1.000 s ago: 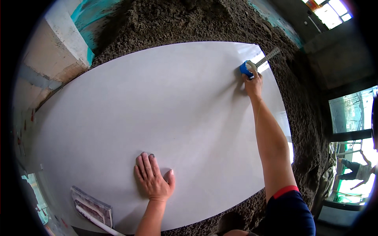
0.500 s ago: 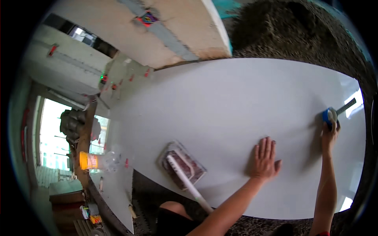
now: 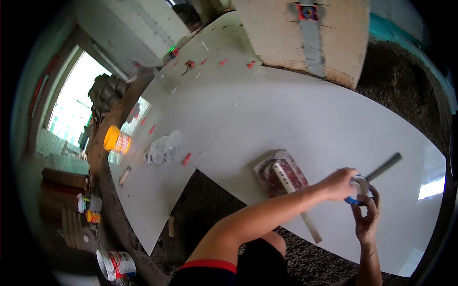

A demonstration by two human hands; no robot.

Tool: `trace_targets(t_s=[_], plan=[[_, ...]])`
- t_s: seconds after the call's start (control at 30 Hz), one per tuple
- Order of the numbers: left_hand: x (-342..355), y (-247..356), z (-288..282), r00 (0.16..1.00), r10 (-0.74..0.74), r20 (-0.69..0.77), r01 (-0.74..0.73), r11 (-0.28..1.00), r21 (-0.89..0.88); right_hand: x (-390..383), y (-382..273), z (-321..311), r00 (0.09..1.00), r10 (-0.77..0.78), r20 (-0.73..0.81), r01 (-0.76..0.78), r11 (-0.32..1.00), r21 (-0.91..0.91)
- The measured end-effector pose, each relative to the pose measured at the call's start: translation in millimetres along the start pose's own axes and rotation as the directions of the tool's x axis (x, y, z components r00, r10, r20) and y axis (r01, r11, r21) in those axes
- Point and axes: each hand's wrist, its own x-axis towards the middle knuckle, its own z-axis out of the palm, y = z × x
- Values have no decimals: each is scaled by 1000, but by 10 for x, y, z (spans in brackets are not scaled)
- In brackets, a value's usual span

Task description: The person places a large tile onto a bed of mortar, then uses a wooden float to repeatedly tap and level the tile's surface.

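A large white glossy floor tile (image 3: 329,119) lies flat on the floor and fills the middle and right of the view. Dark grey coarse mortar bed (image 3: 405,81) lies around its far and near edges. To the left, more white tiles already laid (image 3: 191,95) reach toward a bright doorway, with small red tile spacers (image 3: 186,158) scattered on them. A beige concrete block with a grey strip (image 3: 310,33) stands at the far edge of the large tile.

On the laid tiles lies a crumpled clear plastic bag (image 3: 163,148), and near it, by the tile edge, stands an orange plastic jar with a yellow lid (image 3: 116,140). A white plastic bucket with red marks (image 3: 116,263) stands at the lower left.

On the large tile, near its front edge, rests a notched trowel with a red-brown blade and pale handle (image 3: 286,178).

Both hands meet just right of the trowel, above the tile. The left hand (image 3: 339,183) has its fingers closed over the top of a small blue and white tape measure (image 3: 359,189). The right hand (image 3: 366,217) holds the same tape measure from below, its fingers curled up around the case. A dark grey metal tape blade (image 3: 383,167) goes out from the case toward the upper right, low over the tile surface.
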Motion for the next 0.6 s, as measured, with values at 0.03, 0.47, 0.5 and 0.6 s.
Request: trace_targets(t_s=[0.03,0.47,0.5,0.6], plan=[[-186,-87,-228,996,-43,-78,44,999,13,45,-110,60,992,46,115,-48,999,13],[-4994,-2742,-3108,-313,-455,-834,854,249,-457,-131,-86,1220,298,649,700,-789,581,-203],[-5126,-2836,-3091,-515,-569,-641,523,384,-761,-154,-119,1261,304,658,689,-793,576,-200],[-5425,-3107,-3151,-556,-467,-687,632,299,-715,-266,-157,1304,289,713,639,-864,482,-147]])
